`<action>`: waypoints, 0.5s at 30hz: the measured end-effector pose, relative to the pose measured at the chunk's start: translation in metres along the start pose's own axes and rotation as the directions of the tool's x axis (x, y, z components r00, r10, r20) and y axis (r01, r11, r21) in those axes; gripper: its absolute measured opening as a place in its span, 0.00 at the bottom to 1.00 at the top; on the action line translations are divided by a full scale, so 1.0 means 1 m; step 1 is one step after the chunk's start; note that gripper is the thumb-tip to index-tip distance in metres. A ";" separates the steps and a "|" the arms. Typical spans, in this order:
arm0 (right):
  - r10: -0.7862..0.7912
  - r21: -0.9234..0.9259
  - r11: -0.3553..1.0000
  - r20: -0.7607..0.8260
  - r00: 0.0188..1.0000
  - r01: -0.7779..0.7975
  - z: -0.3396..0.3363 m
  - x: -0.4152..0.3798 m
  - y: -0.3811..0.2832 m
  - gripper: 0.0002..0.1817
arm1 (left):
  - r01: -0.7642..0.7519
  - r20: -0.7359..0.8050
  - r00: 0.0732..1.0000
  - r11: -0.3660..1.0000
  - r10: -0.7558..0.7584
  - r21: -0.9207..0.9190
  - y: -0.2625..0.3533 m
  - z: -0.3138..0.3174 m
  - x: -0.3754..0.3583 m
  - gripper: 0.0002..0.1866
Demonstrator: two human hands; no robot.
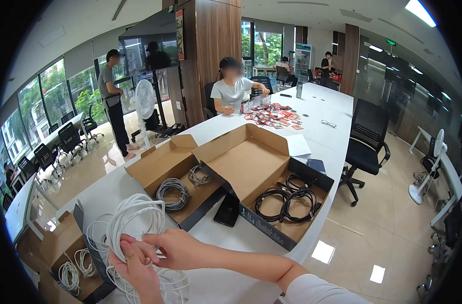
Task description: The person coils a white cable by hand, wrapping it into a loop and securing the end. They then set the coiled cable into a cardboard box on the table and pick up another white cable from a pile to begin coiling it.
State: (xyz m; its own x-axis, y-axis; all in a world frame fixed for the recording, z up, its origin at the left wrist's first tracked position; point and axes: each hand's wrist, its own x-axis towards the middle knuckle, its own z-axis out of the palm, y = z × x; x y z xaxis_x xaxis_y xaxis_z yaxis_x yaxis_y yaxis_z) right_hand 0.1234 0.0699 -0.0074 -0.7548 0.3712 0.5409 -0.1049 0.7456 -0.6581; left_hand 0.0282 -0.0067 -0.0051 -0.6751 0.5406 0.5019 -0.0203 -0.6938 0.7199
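A coil of white cable is gripped in my left hand, raised above the table. My right hand meets the left at the lower part of the coil, its fingers pinched close to the left fingers; what they hold is partly hidden. More loose white cable lies on the table beneath my hands. To the left, an open box contains smaller white cable coils. Ahead, another open box has grey cable coils, and a third box on the right has black cables.
A black phone lies between two boxes. Farther along the white table are a pile of red packets, eyeglasses and a seated person. An office chair stands at the right side, a fan at the left.
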 end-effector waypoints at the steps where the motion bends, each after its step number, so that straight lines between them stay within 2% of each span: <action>1: 0.004 -0.050 0.999 -0.028 1.000 -0.005 0.002 -0.001 0.001 0.14 | -0.010 -0.024 1.000 1.000 0.010 0.010 -0.001 0.002 0.000 0.14; 3: 0.008 -0.150 0.988 -0.081 0.997 -0.020 0.004 -0.003 0.001 0.14 | 0.017 -0.012 1.000 1.000 -0.017 0.000 0.000 0.002 0.000 0.14; 10: 0.072 -0.237 0.968 -0.047 0.996 -0.081 0.014 -0.007 0.000 0.17 | 0.064 0.013 0.998 0.996 -0.065 0.066 0.004 -0.001 0.001 0.14; 15: 0.099 -0.274 0.956 -0.039 0.994 -0.106 0.019 -0.008 0.003 0.21 | 0.021 0.085 0.996 0.991 -0.032 0.128 0.001 -0.003 0.001 0.14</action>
State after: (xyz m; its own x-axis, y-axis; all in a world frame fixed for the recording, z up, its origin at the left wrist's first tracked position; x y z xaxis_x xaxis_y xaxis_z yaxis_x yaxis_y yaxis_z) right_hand 0.1169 0.0579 -0.0238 -0.7359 0.4641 0.4930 0.1569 0.8252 -0.5426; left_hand 0.0257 -0.0085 -0.0052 -0.6088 0.6014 0.5174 0.0603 -0.6152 0.7860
